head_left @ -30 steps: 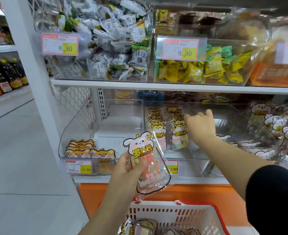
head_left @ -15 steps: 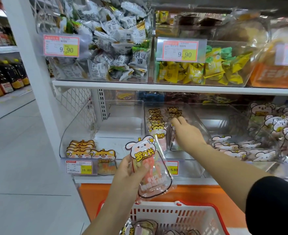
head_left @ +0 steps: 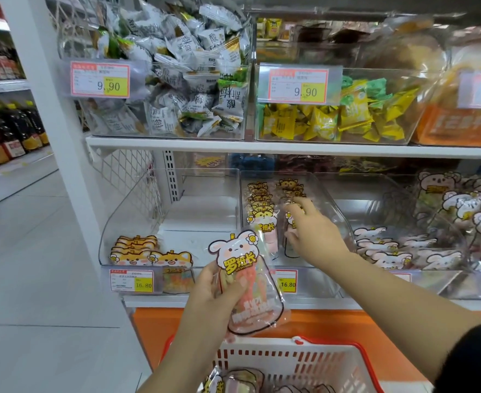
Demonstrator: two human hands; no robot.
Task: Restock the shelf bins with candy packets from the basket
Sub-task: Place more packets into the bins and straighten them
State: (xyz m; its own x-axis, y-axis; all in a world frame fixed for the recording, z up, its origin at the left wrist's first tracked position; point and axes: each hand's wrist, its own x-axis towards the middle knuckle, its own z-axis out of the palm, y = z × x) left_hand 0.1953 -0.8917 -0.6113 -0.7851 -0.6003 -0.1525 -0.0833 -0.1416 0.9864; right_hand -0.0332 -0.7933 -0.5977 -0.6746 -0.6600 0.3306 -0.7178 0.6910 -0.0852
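Right hand (head_left: 315, 236) has slid from the bin's 3 o'clock side onto the tiger packets (head_left: 290, 191), fingers spread, gripping nothing | left hand (head_left: 219, 293) grips bunny candy packet (head_left: 250, 285) above basket (head_left: 290, 361) | I judge it tidies rows before stocking.

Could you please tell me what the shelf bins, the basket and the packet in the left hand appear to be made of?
Shelf bins: clear, glossy rigid plastic, probably acrylic; the mesh shows through.
Basket: white moulded plastic with slotted walls and a red rim.
Packet in the left hand: thin transparent film with a printed top; sweets show through, seams crinkle and glint.
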